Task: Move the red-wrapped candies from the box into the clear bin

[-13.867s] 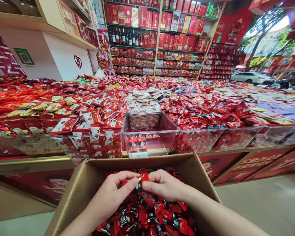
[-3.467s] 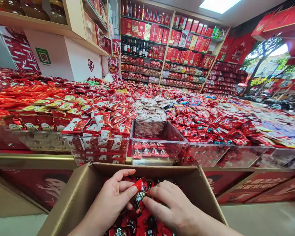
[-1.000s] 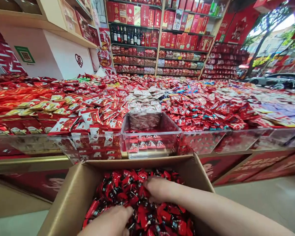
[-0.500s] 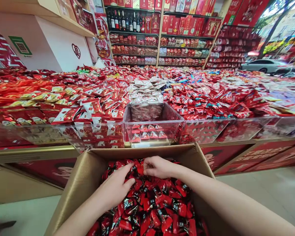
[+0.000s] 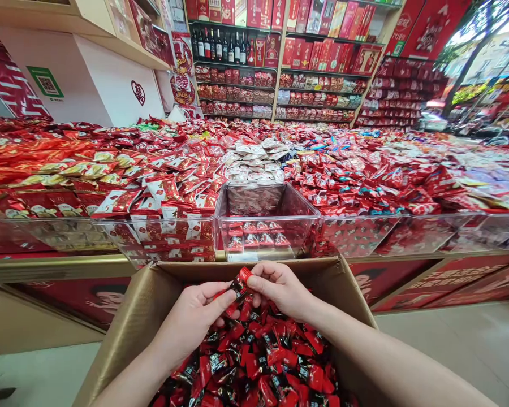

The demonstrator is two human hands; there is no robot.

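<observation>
Red-and-black packet [image 5: 240, 284], held over the open cardboard box [image 5: 129, 322]: left hand [image 5: 190, 311] and right hand [image 5: 284, 291] both pinch it — left fingers perhaps hiding another — so light pressure, ends kept uncrumpled, serves best.

Table [image 5: 59, 268]: stretches across in front of me, its front edge gold-toned, red printed panels [image 5: 411, 285] below.
Bins on it: clear plastic, side by side along the front.
Middle bin [image 5: 267, 217]: straight ahead of me, a low layer of red-wrapped sweets [image 5: 265, 240] inside.
Left bin [image 5: 152, 221]: red-and-white packets [image 5: 161, 189], heaped above the rim.
Right bin [image 5: 360, 217]: red packets [image 5: 339, 189], also heaped.
Cardboard box [image 5: 121, 328]: open before me, bearing red-and-black wrapped sweets [image 5: 258, 362]; its support is hidden.
</observation>
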